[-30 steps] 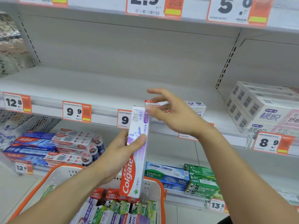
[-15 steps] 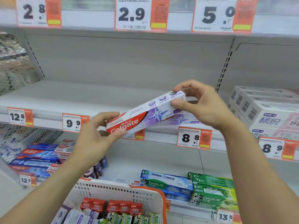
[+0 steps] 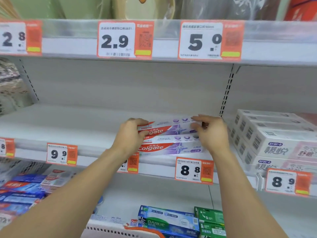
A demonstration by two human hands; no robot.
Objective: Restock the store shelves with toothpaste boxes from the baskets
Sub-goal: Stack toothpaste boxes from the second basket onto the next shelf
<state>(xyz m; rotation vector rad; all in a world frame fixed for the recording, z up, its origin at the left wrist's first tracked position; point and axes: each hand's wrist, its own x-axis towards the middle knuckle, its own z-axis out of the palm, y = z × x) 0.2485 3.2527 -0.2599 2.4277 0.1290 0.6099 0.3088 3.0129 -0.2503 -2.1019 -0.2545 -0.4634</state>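
A white-and-purple Colgate box (image 3: 167, 129) lies lengthwise on top of a second identical Colgate box (image 3: 171, 147), which rests on the middle shelf (image 3: 68, 124) above the 8.8 price tag. My left hand (image 3: 130, 136) grips the upper box's red left end, thumb on top. My right hand (image 3: 210, 133) pinches its purple right end. Only the rim of the white-and-orange basket (image 3: 120, 229) shows at the bottom edge.
Stacked white boxes (image 3: 274, 140) fill the middle shelf to the right. The lower shelf holds blue and red boxes (image 3: 22, 191) at left and Darlie boxes (image 3: 171, 220) at centre. Price tags line the shelf edges. A perforated upright (image 3: 227, 90) divides the bays.
Both hands carried the Colgate box up from the basket, turned it from upright to lying flat, and moved it forward onto the box on the shelf. The view tilted upward.
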